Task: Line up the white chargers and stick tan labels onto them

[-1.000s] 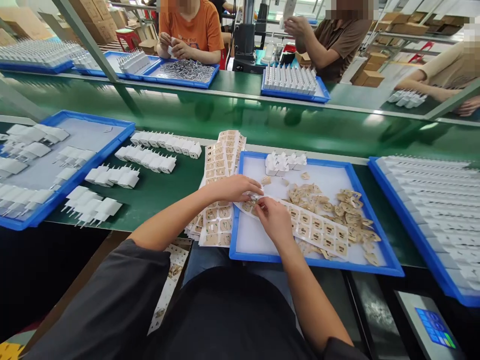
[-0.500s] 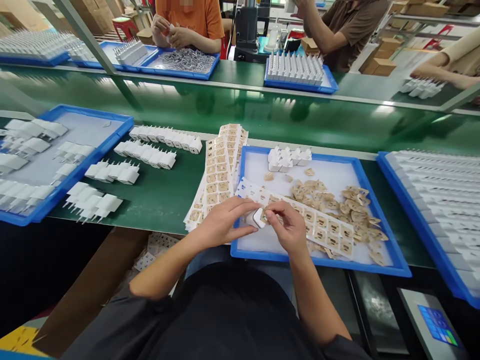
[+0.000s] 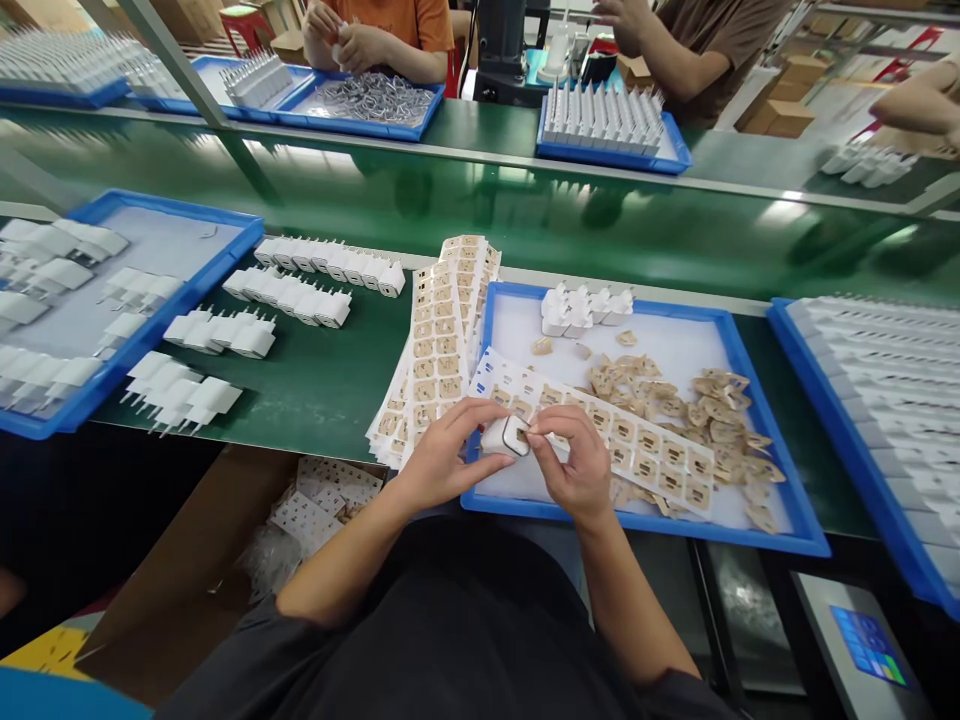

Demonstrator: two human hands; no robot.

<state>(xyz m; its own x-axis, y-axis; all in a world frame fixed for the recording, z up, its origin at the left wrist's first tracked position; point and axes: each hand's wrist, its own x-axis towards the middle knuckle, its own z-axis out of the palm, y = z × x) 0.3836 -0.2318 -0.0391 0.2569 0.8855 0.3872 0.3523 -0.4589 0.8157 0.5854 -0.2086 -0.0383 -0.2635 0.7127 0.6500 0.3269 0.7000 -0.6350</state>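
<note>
My left hand (image 3: 444,452) is closed around a white plug charger (image 3: 496,436), thumb below and fingers above. A dark line runs around the charger near its end face, which points right. Against that face, the thumb and forefinger of my right hand (image 3: 576,462) pinch a small thin tan piece (image 3: 523,437), partly hidden by the fingertips. Beneath both hands, a label sheet (image 3: 651,458) with tan labels lies slantwise across a blue-rimmed tray (image 3: 724,335). Loose tan label pieces (image 3: 626,380) are heaped in the tray, and several white chargers (image 3: 581,312) stand at its back.
More label sheets (image 3: 439,345) are stacked left of the tray. Rows of chargers (image 3: 292,295) and another blue tray (image 3: 244,240) lie farther left. At right stands a full charger tray (image 3: 870,400). A cardboard box (image 3: 172,560) sits below the bench; co-workers are opposite.
The charger has turned slightly and shows more of its side between my hands. Both hands stay close together over the tray. The whole view has shifted a little.
</note>
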